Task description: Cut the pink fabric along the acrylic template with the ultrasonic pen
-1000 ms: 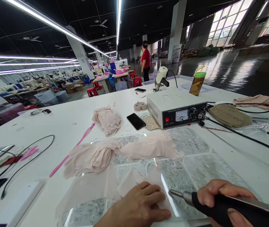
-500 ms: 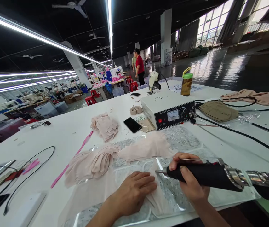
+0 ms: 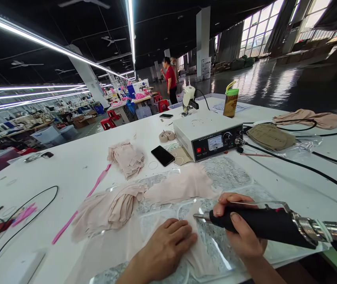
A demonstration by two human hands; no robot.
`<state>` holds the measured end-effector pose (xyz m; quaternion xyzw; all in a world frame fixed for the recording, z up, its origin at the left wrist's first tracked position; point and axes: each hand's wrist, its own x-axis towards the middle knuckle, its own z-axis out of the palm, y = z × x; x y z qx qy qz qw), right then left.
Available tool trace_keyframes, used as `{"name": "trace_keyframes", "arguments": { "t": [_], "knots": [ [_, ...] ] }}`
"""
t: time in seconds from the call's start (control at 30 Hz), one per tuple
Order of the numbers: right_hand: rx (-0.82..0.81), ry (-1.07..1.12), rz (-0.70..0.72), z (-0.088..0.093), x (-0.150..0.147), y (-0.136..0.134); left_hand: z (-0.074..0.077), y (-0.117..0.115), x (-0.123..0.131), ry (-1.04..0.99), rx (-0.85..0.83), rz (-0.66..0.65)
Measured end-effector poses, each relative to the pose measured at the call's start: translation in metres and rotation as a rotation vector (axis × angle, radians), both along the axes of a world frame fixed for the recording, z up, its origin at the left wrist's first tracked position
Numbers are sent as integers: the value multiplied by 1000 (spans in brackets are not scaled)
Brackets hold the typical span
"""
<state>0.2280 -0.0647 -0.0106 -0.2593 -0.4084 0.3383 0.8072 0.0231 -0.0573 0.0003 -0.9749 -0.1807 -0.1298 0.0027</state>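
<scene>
My left hand point(image 3: 168, 246) lies palm down on a thin pale pink fabric piece point(image 3: 199, 262), its fingers outstretched and pressing the cloth onto the clear sheet point(image 3: 230, 240). In my right hand point(image 3: 245, 232) is a black ultrasonic hand tool point(image 3: 263, 225), fingers wrapped round its grip. Its metal tip points left, at the fabric's edge just beyond my left fingertips; whether it touches the cloth I cannot tell. Farther back lie a flat pink fabric stack point(image 3: 183, 183), a fanned fabric pile point(image 3: 112, 209) and a bundled fabric pile point(image 3: 126, 158).
A control box with a meter point(image 3: 211, 136) stands behind, a black cable point(image 3: 298, 165) running from it to the right. Around it are a phone point(image 3: 162, 156), a bottle point(image 3: 231, 103) and khaki cloth pieces point(image 3: 271, 137). A pink strip point(image 3: 81, 203) and loose cables lie left.
The whole view has shifted slightly. The tool's tip now sits at the fabric's edge, a little lower beside my left hand. Both hands keep their hold.
</scene>
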Motion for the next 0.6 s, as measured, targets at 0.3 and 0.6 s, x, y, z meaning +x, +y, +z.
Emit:
{"name": "trace_keyframes", "arguments": {
  "t": [0.3,0.6],
  "knots": [
    [-14,31,34,-3,1,-1,4,2,3,-59,11,-23],
    [2,26,31,0,1,-2,2,3,1,-24,4,-28]
  ]
}}
